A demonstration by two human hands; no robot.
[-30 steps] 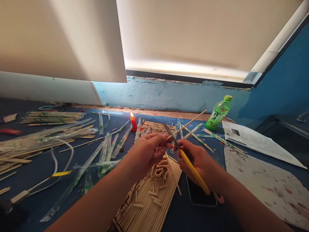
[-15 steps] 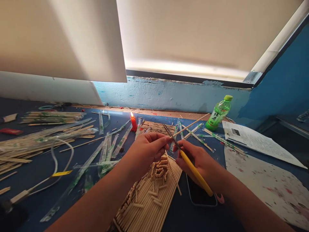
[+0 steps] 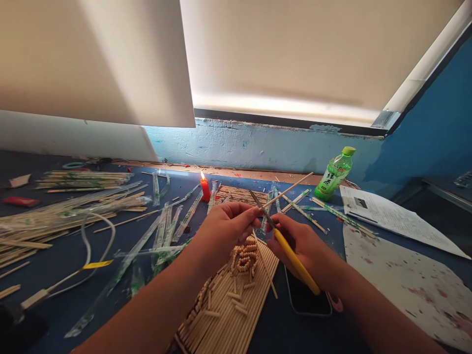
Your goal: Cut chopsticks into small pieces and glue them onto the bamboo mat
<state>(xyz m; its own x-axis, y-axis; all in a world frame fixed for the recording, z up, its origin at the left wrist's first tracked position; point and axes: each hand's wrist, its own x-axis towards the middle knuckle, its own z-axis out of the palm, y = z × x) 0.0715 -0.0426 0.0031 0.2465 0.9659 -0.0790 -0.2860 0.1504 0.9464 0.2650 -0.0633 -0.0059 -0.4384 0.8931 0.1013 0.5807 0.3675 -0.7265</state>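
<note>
My left hand (image 3: 236, 221) pinches the near end of a thin wooden chopstick (image 3: 291, 189), which slants up to the right. In my right hand (image 3: 298, 241) is a knife (image 3: 297, 260) with a long yellow handle and a slim metal blade. The blade crosses the chopstick just beside my left fingertips. Below both hands lies a panel of side-by-side wooden sticks (image 3: 224, 337). Short cut pieces (image 3: 234, 296) and a small ridged wooden structure (image 3: 245, 258) rest on it. One loose stick (image 3: 267, 270) lies across the panel's right side.
A lit red candle (image 3: 205, 189) stands behind my left hand. Plastic wrappers (image 3: 140, 246) and chopstick bundles (image 3: 81, 179) cover the left, with a white cable (image 3: 84, 241). To the right are a phone (image 3: 308, 295), a green tea bottle (image 3: 334, 174), printed paper (image 3: 398, 221) and a stained sheet (image 3: 405, 280).
The knife handle has swung slightly left and up, and the chopstick's far end has shifted slightly left. Both hands keep their hold. The view has shifted a little.
</note>
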